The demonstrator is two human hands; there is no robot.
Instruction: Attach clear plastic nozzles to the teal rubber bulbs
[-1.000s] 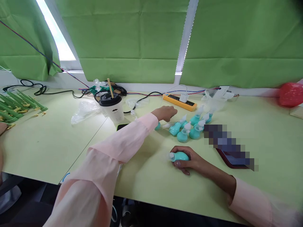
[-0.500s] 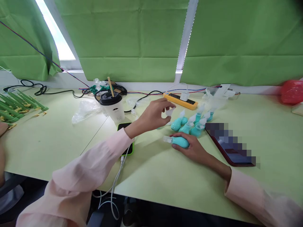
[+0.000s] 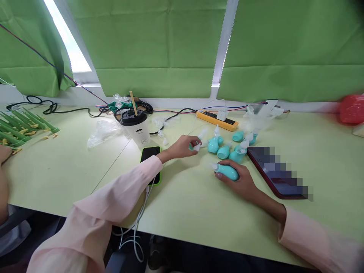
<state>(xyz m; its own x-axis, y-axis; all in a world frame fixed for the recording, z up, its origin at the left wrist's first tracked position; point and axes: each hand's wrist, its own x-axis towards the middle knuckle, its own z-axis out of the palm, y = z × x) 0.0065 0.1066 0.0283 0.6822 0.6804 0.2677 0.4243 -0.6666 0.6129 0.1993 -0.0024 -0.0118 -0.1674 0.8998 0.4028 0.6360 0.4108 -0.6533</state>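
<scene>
My right hand [image 3: 240, 180] is wrapped round a teal bulb [image 3: 228, 171], whose clear tip points left, just above the pale green table [image 3: 182, 197]. To its left, my left hand [image 3: 183, 146] pinches a small translucent white nozzle piece [image 3: 196, 147] between thumb and fingers. Some teal shows behind those fingers, partly hidden. Several teal bulbs [image 3: 223, 152] lie in a group beyond my right hand, some with translucent pointed nozzles.
A white cup [image 3: 139, 134] with black lid and straw stands behind a green-edged phone [image 3: 150, 153]. A large dark tablet [image 3: 273, 170] lies right. Further back are a yellow power strip [image 3: 210, 118] and plastic bags. Another person's hand [image 3: 4, 152] is at far left, by green stalks.
My left hand has moved down and slightly left with the white piece. My right hand has shifted right with its bulb. Some bulbs in the group lie differently.
</scene>
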